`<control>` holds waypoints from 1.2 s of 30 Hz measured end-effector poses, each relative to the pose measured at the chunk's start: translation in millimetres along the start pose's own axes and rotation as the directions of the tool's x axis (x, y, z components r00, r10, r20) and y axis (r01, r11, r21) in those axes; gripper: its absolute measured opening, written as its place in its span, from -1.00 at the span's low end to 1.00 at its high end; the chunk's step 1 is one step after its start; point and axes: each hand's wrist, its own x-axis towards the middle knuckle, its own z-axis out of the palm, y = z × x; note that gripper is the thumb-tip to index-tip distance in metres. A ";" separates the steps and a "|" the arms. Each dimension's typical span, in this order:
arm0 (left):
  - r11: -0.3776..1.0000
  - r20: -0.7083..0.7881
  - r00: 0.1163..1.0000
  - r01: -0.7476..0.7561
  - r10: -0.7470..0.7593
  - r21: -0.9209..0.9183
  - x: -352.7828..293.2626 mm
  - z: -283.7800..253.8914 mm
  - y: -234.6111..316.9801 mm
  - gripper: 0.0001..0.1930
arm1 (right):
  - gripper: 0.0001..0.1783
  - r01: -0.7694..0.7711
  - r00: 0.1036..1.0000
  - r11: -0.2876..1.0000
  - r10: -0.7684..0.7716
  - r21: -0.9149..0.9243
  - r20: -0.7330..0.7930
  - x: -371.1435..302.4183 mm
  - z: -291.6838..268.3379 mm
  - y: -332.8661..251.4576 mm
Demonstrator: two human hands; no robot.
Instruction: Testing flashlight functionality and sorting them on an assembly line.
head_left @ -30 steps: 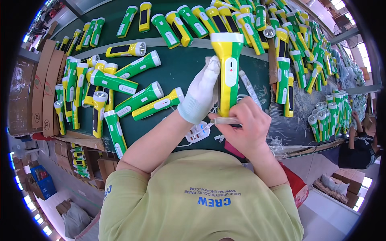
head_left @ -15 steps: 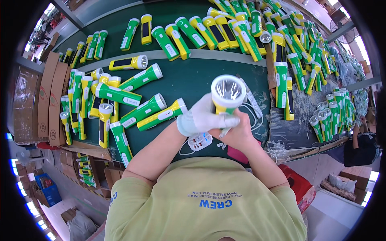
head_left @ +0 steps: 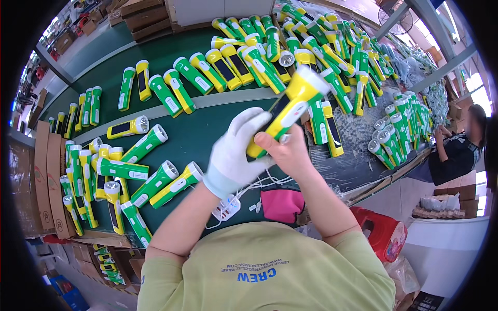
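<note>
A yellow flashlight (head_left: 298, 98) with a white head and a dark solar panel is held up over the green bench, tilted, its head toward the far right. Wrapped round the lower body from the left is my left hand (head_left: 233, 150), in a white glove. My bare right hand (head_left: 290, 153) grips the same flashlight near its bottom end, the thumb lying on its side. Below the hands, a white power strip (head_left: 226, 208) with cables lies next to a pink cloth (head_left: 282, 205).
Green and yellow flashlights (head_left: 122, 168) lie loosely at the left, beside upright cardboard (head_left: 49, 181). A row of flashlights (head_left: 194, 75) lines the far strip, with a large pile (head_left: 337, 46) at the far right. A co-worker (head_left: 459, 150) is at the right; a red container (head_left: 381, 233) stands below the bench edge.
The flashlight has tipped from lens-up to slanting toward the far right, so its side and panel show. Both hands still hold it. My view has shifted to the right.
</note>
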 end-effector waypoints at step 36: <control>0.912 0.045 0.952 0.303 -0.303 -0.276 -13.8 -63.9 -46.6 -0.48 | -0.78 0.340 0.896 0.541 -0.434 -0.770 0.090 -14.5 -84.0 -8.8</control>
